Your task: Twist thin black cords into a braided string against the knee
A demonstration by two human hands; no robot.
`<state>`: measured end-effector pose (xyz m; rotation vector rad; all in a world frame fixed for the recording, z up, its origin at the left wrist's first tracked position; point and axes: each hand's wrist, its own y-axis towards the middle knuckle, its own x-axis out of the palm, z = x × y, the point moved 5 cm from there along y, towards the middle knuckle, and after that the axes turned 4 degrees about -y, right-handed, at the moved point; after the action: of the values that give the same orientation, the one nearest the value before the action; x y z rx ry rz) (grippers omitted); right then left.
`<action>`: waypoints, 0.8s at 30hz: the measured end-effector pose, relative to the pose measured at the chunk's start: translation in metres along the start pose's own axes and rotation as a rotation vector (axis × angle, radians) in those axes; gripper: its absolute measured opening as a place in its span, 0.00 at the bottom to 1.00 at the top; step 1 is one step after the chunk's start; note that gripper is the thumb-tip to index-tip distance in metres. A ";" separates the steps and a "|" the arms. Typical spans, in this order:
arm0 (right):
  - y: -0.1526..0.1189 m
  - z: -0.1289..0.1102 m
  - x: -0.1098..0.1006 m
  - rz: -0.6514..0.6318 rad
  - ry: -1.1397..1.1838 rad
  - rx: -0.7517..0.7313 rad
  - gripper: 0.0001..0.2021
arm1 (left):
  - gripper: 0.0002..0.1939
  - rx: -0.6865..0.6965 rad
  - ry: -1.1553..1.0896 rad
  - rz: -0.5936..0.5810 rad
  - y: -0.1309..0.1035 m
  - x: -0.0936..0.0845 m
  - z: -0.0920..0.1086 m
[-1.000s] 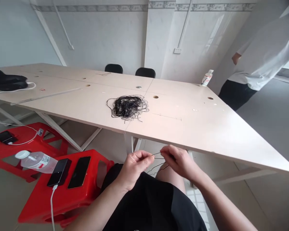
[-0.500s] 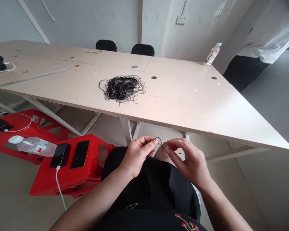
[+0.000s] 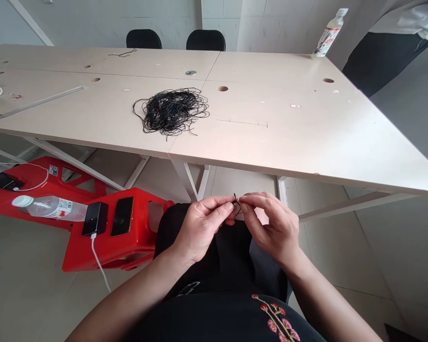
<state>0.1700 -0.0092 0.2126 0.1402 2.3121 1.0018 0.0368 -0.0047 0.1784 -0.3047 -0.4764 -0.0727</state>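
Observation:
A thin black cord (image 3: 238, 207) makes a small loop between my two hands, just above my lap. My left hand (image 3: 209, 221) pinches it between thumb and forefinger. On the other side, my right hand (image 3: 271, 221) has thumb and fingertips closed on the cord too, almost touching the left fingertips. Part of the cord is hidden behind the fingers. Beyond them, a tangled heap of black cord (image 3: 171, 111) lies on the pale table (image 3: 242, 147), near its front edge.
To my left, a red stool (image 3: 142, 209) carries a clear bottle (image 3: 53, 208) lying on its side, a black power bank (image 3: 94, 218) and a phone (image 3: 122, 216). An upright bottle (image 3: 330, 35) stands at the table's far right. Two black chairs (image 3: 206, 40) are behind the table.
My right hand has moved left, and its fingers have closed on the cord near my left hand. The cord's loop is now smaller. The view has tilted down somewhat.

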 end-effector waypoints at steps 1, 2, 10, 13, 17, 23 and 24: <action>0.000 -0.001 0.000 0.004 -0.008 -0.010 0.09 | 0.08 0.010 0.009 -0.004 0.000 0.001 0.001; -0.001 -0.002 0.000 0.004 -0.018 -0.022 0.10 | 0.08 0.021 0.018 -0.008 0.000 0.002 0.002; -0.003 0.002 0.006 0.010 -0.071 -0.039 0.10 | 0.08 0.061 0.075 0.022 0.003 0.004 0.002; -0.001 0.002 0.007 0.008 -0.060 -0.044 0.10 | 0.06 0.090 0.138 -0.003 0.005 0.006 0.006; 0.001 0.001 0.006 -0.014 -0.064 -0.071 0.11 | 0.04 0.263 0.361 -0.018 0.003 0.008 0.023; 0.002 -0.003 0.005 -0.027 0.000 -0.128 0.12 | 0.02 0.659 0.743 -0.028 -0.009 0.014 0.044; 0.001 -0.003 0.005 -0.023 0.001 -0.127 0.12 | 0.02 0.700 0.783 -0.028 -0.010 0.015 0.045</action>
<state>0.1637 -0.0084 0.2126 0.0617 2.2387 1.1340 0.0289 -0.0003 0.2264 0.4188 0.2854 -0.0435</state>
